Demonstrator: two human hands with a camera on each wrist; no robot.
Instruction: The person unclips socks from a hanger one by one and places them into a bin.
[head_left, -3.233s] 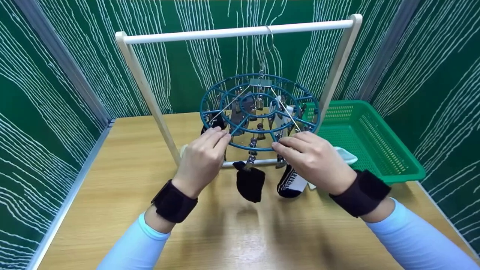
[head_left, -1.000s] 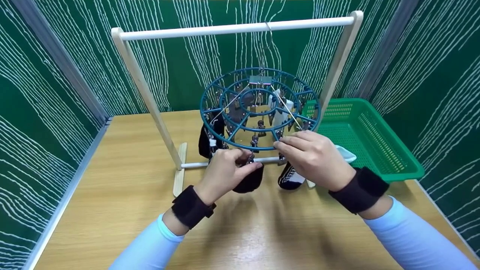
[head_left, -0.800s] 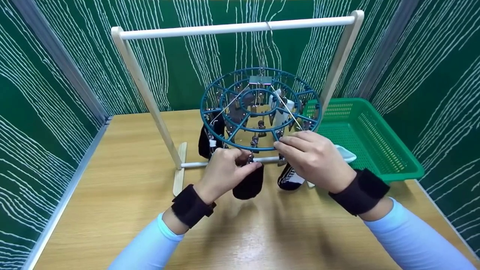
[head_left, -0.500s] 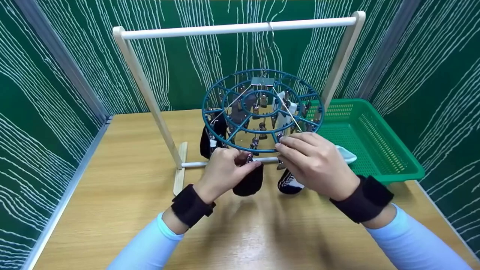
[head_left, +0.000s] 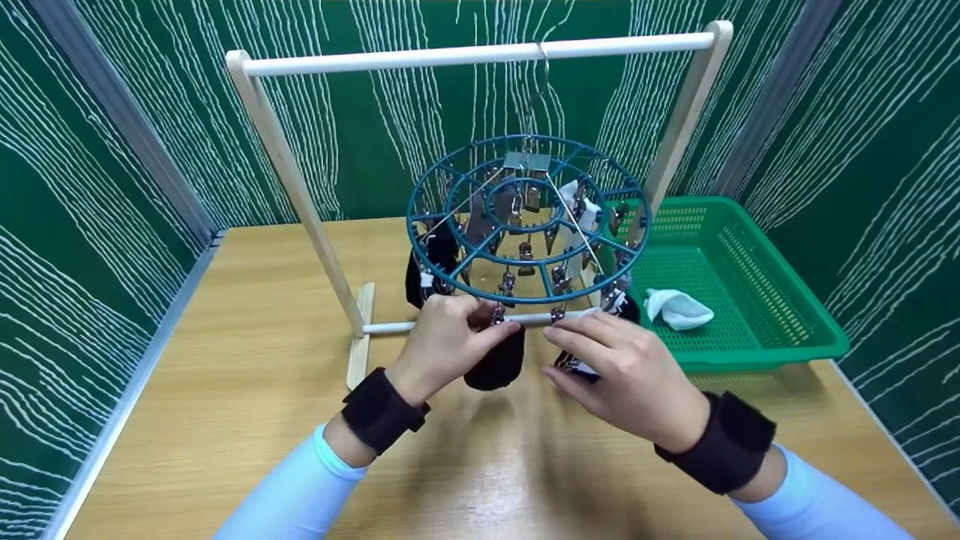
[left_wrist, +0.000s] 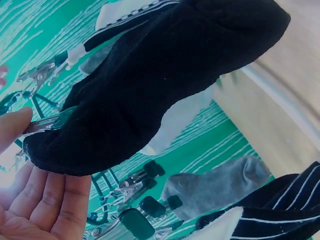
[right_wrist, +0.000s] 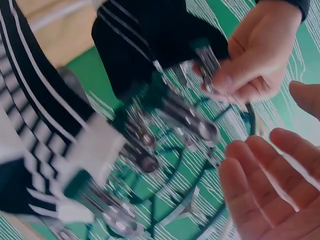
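A round teal clip hanger hangs by a hook from a white wooden rack. Several socks dangle from its metal clips. My left hand pinches the clip that holds a black sock at the hanger's near edge; the wrist view shows the same black sock close up. My right hand hovers just below the rim with its fingers straight and nothing in them. It is beside a black-and-white striped sock, which it partly hides.
A green plastic basket stands at the right on the wooden table, with a white sock lying in it. The rack's foot rests on the table left of my hands. Green patterned walls close in on three sides.
My right hand has left the hanger's rim and dropped lower, toward the striped sock. The hanger has turned a little. My left hand, earlier on the rim, now pinches the black sock's clip.
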